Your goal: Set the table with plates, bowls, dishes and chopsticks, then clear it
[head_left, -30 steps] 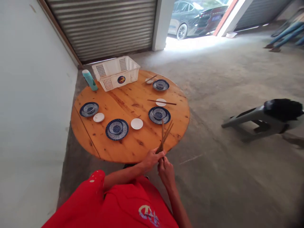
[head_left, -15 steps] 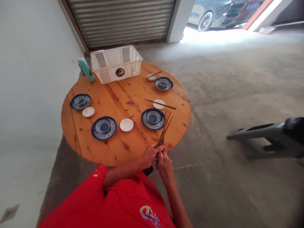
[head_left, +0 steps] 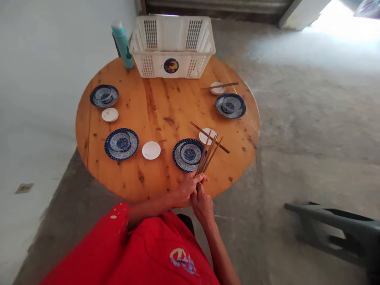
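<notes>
My left hand [head_left: 190, 187] is closed round a bunch of brown chopsticks [head_left: 208, 155], whose tips fan out away from me over the near right of the table. Just below it, my right hand [head_left: 203, 204] is closed at the lower end of the same bunch; its fingertips are partly hidden. Beyond the hands lies a blue-patterned plate with a bowl [head_left: 190, 154] on it, partly behind the chopsticks. A small white dish [head_left: 204, 134] sits beside that plate, with a pair of chopsticks [head_left: 223, 148] resting across it.
On the round wooden table [head_left: 163, 178] are more plates with bowls [head_left: 121, 144], a white dish [head_left: 151, 150] and another dish [head_left: 110, 114]. A white plastic basket [head_left: 154, 65] and a turquoise bottle [head_left: 123, 47] stand at the back. A grey stool [head_left: 335, 221] is at right.
My view has tipped down and turned, so the table looks nearer and the car has mostly left the picture. Both hands keep hold of the chopsticks.
</notes>
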Tool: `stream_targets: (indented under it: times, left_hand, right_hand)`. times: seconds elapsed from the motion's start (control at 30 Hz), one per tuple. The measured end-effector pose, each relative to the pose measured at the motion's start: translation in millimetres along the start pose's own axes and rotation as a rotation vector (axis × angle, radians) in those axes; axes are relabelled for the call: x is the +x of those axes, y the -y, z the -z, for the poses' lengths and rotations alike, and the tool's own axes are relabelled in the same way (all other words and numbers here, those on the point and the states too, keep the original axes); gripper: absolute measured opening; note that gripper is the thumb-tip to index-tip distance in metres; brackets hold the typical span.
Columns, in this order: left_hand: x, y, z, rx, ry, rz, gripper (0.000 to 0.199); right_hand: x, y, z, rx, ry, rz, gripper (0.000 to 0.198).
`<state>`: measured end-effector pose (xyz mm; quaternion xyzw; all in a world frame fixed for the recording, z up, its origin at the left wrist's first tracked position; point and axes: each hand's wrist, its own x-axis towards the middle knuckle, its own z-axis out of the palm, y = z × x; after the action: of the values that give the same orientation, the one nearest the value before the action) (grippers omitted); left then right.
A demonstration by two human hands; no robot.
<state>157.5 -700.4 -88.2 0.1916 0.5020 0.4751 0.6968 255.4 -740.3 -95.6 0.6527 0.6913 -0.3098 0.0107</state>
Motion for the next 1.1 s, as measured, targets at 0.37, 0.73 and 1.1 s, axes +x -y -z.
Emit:
stream_targets:
  times: [0.37, 0.73, 1.1]
  left_hand:
    - [27.0, -0.8, -47.1, -0.217, -0.017, -0.017, 0.03]
    - [76.3, -15.0, -105.8, -0.3, -0.424, -0.217, 0.034]
    - [104.7, -5.5, -155.8, -0.351, -0.796, -0.245, 0.03]
  right_hand:
    - [43.8, -41.5, 68.3, 0.096, 0.247, 0.187, 0.049]
    - [166.2, -104.7, 138.7, -0.025, -0.269, 0.521, 0.072]
    - [221.0, -92.7, 147.7, -0.303, 0.154, 0.341, 0.032]
